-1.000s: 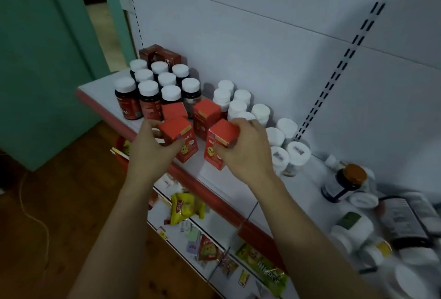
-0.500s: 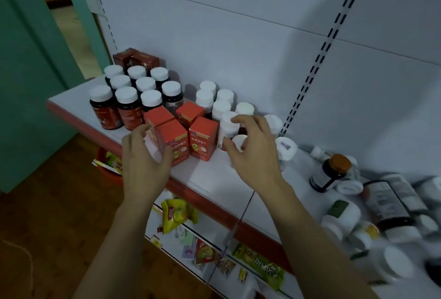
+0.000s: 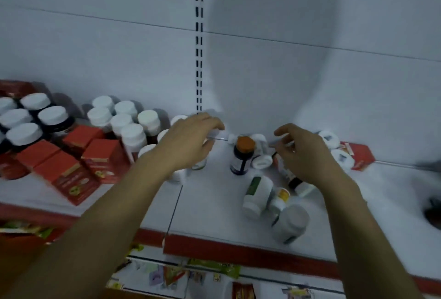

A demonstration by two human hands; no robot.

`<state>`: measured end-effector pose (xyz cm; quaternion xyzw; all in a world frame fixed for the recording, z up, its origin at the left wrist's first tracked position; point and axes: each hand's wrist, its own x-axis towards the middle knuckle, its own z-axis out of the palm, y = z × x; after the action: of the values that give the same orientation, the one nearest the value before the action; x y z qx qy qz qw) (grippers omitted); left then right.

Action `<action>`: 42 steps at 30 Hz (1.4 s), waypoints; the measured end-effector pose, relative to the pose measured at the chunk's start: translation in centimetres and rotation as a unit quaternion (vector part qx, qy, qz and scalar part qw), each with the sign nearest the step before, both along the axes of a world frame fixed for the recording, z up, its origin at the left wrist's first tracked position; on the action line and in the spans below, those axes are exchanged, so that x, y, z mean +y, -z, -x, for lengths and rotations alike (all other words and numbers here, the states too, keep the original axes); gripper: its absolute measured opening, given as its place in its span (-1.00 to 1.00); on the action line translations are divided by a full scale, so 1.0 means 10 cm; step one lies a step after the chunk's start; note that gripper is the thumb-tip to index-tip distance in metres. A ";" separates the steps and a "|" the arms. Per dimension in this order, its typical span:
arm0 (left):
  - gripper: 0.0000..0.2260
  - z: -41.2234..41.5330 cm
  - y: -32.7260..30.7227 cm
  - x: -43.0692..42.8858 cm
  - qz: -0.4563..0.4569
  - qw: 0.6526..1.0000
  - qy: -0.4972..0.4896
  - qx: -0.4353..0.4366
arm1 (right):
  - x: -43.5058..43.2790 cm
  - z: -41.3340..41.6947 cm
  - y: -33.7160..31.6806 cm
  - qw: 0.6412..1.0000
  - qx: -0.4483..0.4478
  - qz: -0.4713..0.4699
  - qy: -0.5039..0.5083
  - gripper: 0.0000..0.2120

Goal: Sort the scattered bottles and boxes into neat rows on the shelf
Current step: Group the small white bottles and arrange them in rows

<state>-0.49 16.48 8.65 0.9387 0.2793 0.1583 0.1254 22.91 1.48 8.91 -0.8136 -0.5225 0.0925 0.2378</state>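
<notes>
Red boxes (image 3: 100, 157) stand in a block at the left of the white shelf (image 3: 210, 217), with dark white-capped bottles (image 3: 28, 131) behind them and white bottles (image 3: 128, 131) beside them. My left hand (image 3: 191, 141) hovers over the rightmost white bottles, fingers loosely curled, holding nothing. An upright dark bottle with an orange cap (image 3: 242, 155) stands between my hands. My right hand (image 3: 303, 155) hangs empty above a lying dark bottle (image 3: 293, 180). White bottles (image 3: 257, 193) lie scattered near the front, one large one (image 3: 290, 223) at the edge.
A red box (image 3: 358, 157) and white-capped bottles (image 3: 330, 138) sit at the back right. The shelf's red front lip (image 3: 238, 251) runs below. Snack packets (image 3: 210, 270) lie on the lower shelf. A slotted upright (image 3: 199, 36) splits the back panel. A dark object (image 3: 433, 210) is at the far right.
Both hands have let go of the red boxes and moved right along the shelf toward the scattered bottles. The view has swung right with them.
</notes>
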 end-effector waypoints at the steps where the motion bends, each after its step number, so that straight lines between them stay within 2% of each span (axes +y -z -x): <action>1: -0.65 -0.22 0.00 0.08 0.012 0.998 0.034 0.060 | -0.01 -0.08 -0.01 0.998 -0.020 0.050 -0.015 -0.72; 3: -0.61 -0.60 0.03 0.22 0.006 0.983 0.077 0.166 | -0.10 -0.18 -0.02 0.991 -0.044 0.118 -0.052 -0.66; 7: -0.74 -1.02 0.21 0.38 -0.063 0.956 0.115 0.263 | -0.32 -0.28 0.01 0.972 -0.086 0.171 -0.137 -0.64; 11: -0.84 -1.15 0.37 0.47 -0.100 0.962 0.123 0.223 | -0.38 -0.29 0.10 0.949 -0.079 0.203 -0.229 -0.69; 17: -0.93 -1.18 0.46 0.50 -0.119 0.968 0.082 0.205 | -0.31 -0.29 0.27 0.917 -0.132 0.243 -0.288 -0.55; 20: -0.91 -1.16 0.49 0.49 -0.128 0.964 0.055 0.226 | -0.31 -0.26 0.32 0.919 -0.174 0.210 -0.285 -0.60; 23: -0.86 -1.10 0.37 0.52 -0.089 0.968 0.027 0.232 | -0.36 -0.28 0.31 0.935 -0.162 0.177 -0.261 -0.55; 25: -0.87 -1.00 0.22 0.57 -0.003 0.986 -0.022 0.166 | -0.43 -0.31 0.27 0.956 -0.129 0.128 -0.228 -0.47; 27: -0.92 -0.83 0.08 0.56 0.062 0.994 -0.081 0.034 | -0.52 -0.37 0.22 0.975 -0.083 0.049 -0.199 -0.40; 30: -0.93 -0.64 -0.06 0.30 0.098 0.967 -0.150 -0.180 | -0.71 -0.46 0.15 0.988 -0.004 -0.065 -0.141 -0.42; 32: -0.90 -0.69 -0.14 -0.05 0.165 0.936 -0.136 -0.278 | -0.86 -0.52 0.12 0.986 0.020 -0.133 -0.095 -0.49; 35: -0.88 -0.98 -0.16 -0.66 0.219 0.918 -0.085 -0.320 | -1.16 -0.69 0.10 0.970 0.072 -0.229 -0.038 -0.58; 38: -0.82 -1.42 -0.13 -1.22 0.250 0.905 -0.060 -0.338 | -1.56 -0.91 0.08 0.911 0.214 -0.352 0.033 -0.63; 40: -0.89 -1.77 -0.07 -1.56 0.262 0.910 -0.039 -0.320 | -1.86 -1.08 0.11 0.874 0.252 -0.407 0.088 -0.66; 42: -0.90 -2.14 -0.06 -1.91 0.271 0.913 -0.003 -0.305 | -2.19 -1.32 0.16 0.856 0.264 -0.425 0.130 -0.69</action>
<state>20.95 -2.59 9.25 0.7739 0.2630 0.3551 0.4536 36.12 -20.40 7.32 -0.6390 -0.3185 0.0409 0.6989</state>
